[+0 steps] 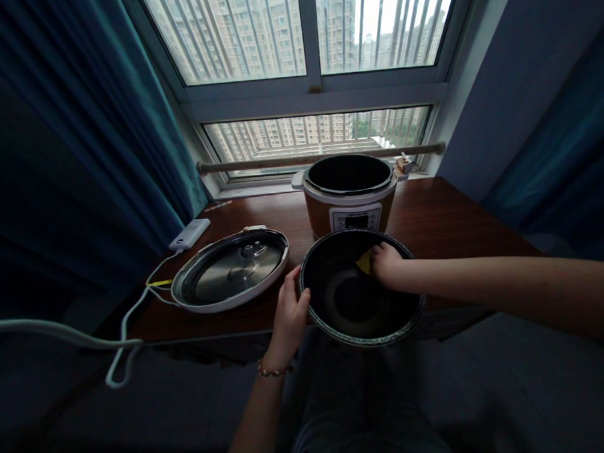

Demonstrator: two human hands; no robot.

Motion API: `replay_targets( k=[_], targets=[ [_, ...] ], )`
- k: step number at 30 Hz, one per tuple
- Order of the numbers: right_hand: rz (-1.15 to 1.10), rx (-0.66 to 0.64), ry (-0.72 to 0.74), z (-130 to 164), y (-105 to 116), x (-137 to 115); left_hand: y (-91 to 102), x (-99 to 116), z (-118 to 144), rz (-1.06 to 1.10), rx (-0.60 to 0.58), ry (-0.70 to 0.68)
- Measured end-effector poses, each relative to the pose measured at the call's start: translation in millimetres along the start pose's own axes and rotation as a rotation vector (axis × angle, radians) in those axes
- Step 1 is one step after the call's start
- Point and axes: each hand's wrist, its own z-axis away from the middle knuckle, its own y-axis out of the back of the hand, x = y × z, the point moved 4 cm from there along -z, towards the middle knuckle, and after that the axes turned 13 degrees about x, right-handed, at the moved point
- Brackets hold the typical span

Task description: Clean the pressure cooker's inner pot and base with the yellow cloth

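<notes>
cable (pixel 56 331), pale and looped, hangs by the left end of the bench (pixel 447 227), near a white device (pixel 189 235). next comes the round lid (pixel 231 269), lying on the bench with a shiny face upward, so that piece is already off. just beside it, the left hand (pixel 289 308) pinches the left rim of the dark pot (pixel 355 304), thumb on the edge and the other fingers along the outside wall (their tips are partly out of sight). the pot sits in front of the cooker (pixel 318 209), its near edge past the front of the bench; whether the bench bears any of its weight, i cannot tell. behind it the cooker stands upright and lidless, its well dark. further right, the right hand (pixel 388 266) reaches inside the pot, fingers bunched around a yellow cloth (pixel 364 262) near the inner wall. wiping looks to be under way, i'd judge: a paler ring shows on the bottom, though it is too dim to tell how much is done. pot and lid are not yet back on the cooker.
</notes>
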Motion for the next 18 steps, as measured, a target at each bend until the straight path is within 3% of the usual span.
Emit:
replay_targets(
  k=[5,7,12,18],
  targets=[
    [0.442,0.046,0.295,-8,29,3,-1.3,-1,1,0.04,-0.008,0.013],
    [0.554,0.048,0.34,-3,34,3,-1.4,-1,1,0.044,-0.003,0.015],
    [0.634,-0.092,0.186,22,39,2,-1.4,1,1,0.019,0.012,0.009],
    [0.506,-0.307,0.024,53,48,-18,-1.5,1,0,-0.004,0.026,-0.004]
  ],
)
